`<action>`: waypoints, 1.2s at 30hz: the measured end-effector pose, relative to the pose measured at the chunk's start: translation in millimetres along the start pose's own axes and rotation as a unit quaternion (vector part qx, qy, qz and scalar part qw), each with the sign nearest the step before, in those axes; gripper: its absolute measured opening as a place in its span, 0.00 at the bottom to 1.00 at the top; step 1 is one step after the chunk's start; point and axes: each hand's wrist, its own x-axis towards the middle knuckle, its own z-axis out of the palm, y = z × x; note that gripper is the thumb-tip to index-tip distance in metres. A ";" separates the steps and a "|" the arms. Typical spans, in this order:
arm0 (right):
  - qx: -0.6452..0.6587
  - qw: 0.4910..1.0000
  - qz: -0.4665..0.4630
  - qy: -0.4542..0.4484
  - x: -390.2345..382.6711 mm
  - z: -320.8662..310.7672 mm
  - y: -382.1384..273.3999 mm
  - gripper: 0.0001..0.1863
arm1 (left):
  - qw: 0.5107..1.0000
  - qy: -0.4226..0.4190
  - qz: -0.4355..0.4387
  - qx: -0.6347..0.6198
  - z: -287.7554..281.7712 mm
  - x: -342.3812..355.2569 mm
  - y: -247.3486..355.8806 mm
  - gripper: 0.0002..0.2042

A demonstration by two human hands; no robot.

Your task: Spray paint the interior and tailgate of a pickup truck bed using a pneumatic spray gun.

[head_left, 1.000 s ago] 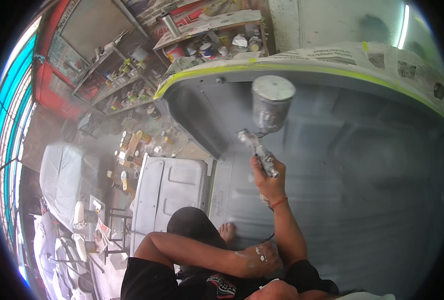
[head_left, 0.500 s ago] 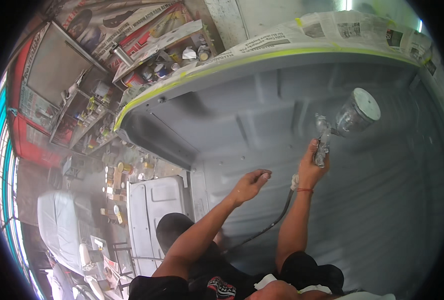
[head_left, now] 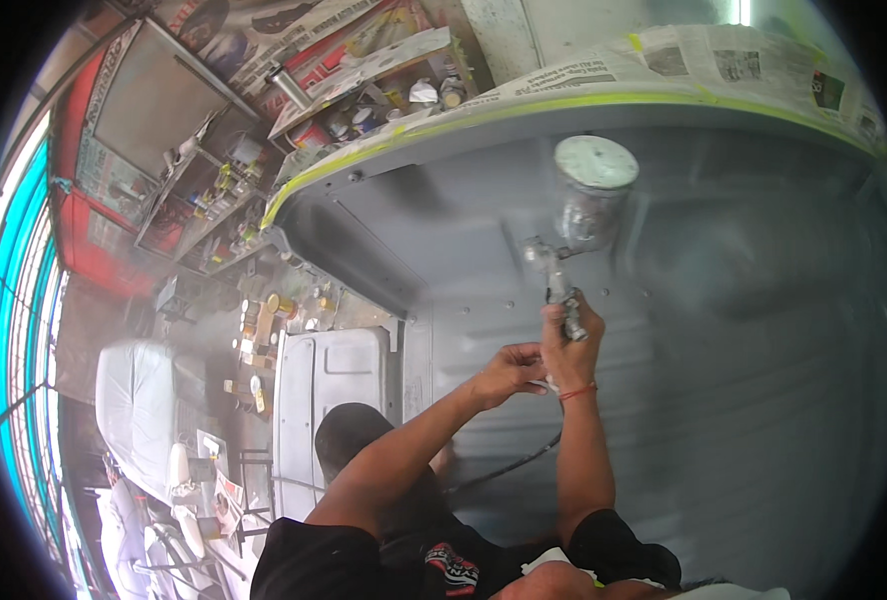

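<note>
My right hand (head_left: 574,350) is wrapped round the handle of a metal spray gun (head_left: 554,275). A paint cup (head_left: 592,205) with a pale round lid is attached to the gun, out to its right. Just below the grip, my left hand (head_left: 509,375) has its fingers closed at the whitish wrapped end of a dark air hose (head_left: 519,464). The hose runs back toward my body at the lower left. Beneath both hands lies a grey, ribbed vehicle cargo bed (head_left: 724,420); the gun is held above it, apart from its surface.
Yellow-green masking tape (head_left: 444,122) and newspaper (head_left: 664,65) cover the bed's far rim. On the left are a cluttered shelf (head_left: 364,85), several cans (head_left: 282,305) on the floor, a grey panel (head_left: 334,385) and a covered, pale bulky object (head_left: 139,420).
The spray gun and my right hand have swung left. My left hand has come in to the hose end below the gun's handle. The whole view has shifted slightly.
</note>
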 end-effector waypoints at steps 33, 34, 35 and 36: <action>-0.010 0.995 0.061 0.076 26.2 -1.3 16.1 0.18 | 0.760 0.186 0.153 0.603 12.7 -53.1 -29.2 0.34; -0.026 0.994 0.073 0.083 32.7 -13.8 21.4 0.18 | 0.769 0.098 0.071 0.628 11.9 -52.9 -29.5 0.33; -0.031 0.987 0.092 0.126 40.3 -27.0 26.5 0.17 | 0.765 0.024 0.013 0.643 10.7 -52.5 -29.5 0.33; -0.061 0.976 0.124 0.170 47.2 -39.7 30.9 0.17 | 0.761 0.002 -0.002 0.649 10.0 -52.5 -29.3 0.33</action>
